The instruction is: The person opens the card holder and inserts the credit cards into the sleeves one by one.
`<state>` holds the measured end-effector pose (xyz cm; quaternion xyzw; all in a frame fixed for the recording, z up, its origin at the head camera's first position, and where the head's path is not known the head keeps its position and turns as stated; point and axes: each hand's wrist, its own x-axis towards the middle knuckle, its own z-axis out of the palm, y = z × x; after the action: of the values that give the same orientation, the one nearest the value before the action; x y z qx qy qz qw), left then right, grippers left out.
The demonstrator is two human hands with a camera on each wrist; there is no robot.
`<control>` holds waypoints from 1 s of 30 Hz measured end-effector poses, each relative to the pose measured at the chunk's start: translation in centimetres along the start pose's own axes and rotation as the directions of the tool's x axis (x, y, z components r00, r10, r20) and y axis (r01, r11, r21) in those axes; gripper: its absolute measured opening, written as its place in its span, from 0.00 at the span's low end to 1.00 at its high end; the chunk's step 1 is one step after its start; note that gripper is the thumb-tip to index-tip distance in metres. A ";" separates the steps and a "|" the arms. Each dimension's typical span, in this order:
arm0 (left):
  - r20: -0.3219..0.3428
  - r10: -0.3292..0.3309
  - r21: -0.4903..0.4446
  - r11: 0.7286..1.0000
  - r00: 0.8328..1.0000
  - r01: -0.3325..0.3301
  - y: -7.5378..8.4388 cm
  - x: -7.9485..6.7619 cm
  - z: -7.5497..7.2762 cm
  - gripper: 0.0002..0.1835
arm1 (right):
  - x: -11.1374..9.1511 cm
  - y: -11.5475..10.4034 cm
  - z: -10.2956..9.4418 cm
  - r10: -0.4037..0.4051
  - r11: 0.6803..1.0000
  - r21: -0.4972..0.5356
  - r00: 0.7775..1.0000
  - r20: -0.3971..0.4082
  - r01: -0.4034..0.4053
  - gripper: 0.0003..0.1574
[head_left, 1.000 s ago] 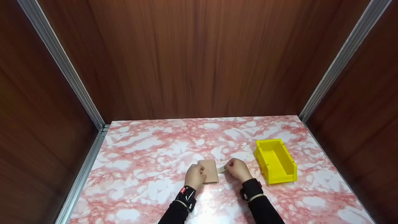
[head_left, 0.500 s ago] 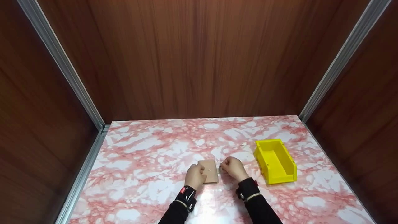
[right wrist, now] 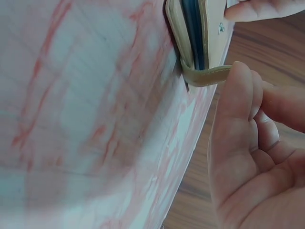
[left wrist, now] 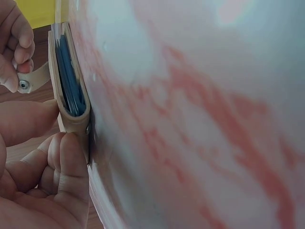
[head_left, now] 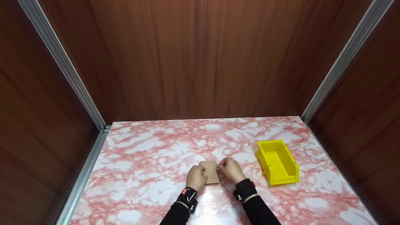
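Note:
A tan card wallet [head_left: 211,176] lies on the table in the head view. My left hand [head_left: 196,178] holds it by its folded spine, thumb on top and fingers against the edge in the left wrist view. Blue and clear card sleeves [left wrist: 69,78] show between its covers. From the wallet's right side comes a narrow strap [right wrist: 209,76], which my right hand [head_left: 232,169] pinches between thumb and finger. At the strap's end is a metal snap [left wrist: 23,85]. The matching snap stud [right wrist: 221,28] sits on the top cover, apart from the strap end.
A yellow open-front bin [head_left: 278,162] stands on the table to the right of my right hand. The pink and white marbled table [head_left: 150,143] is enclosed by brown wood panels [head_left: 200,62] at the back and both sides.
My right hand has moved left with the strap, up to the wallet's right edge, and the strap now bends upward. The left hand and wallet have stayed in place.

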<state>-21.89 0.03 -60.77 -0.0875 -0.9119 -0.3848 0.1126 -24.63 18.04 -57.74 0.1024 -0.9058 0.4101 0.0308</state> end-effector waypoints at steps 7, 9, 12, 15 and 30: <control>-0.016 0.029 0.014 0.999 0.999 -0.029 -0.1 -0.1 0.1 0.14 | 0.1 -0.2 1.0 0.060 0.996 0.069 0.996 0.062 -0.064 0.06; -0.021 0.038 0.019 0.999 0.999 -0.037 -0.2 -0.1 0.1 0.14 | 0.0 -0.3 1.2 0.056 0.995 0.074 0.996 0.065 -0.061 0.07; -0.022 0.037 0.017 0.999 0.999 -0.037 -0.1 -0.2 0.1 0.14 | 0.0 -0.4 1.4 0.047 0.997 0.056 0.997 0.065 -0.051 0.08; -0.020 0.035 0.016 0.999 0.999 -0.035 -0.1 -0.1 0.1 0.14 | 0.0 -0.3 1.5 0.025 0.999 0.025 0.998 0.058 -0.027 0.08; -0.018 0.034 0.006 0.999 0.999 -0.033 -0.2 -0.1 0.1 0.14 | 0.3 -0.3 1.9 -0.001 0.999 -0.044 0.998 0.065 0.004 0.08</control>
<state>-21.85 -0.06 -61.02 -0.0989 -0.9103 -0.3811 0.1276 -24.83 16.37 -58.80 0.1159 -0.9151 0.3863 0.0042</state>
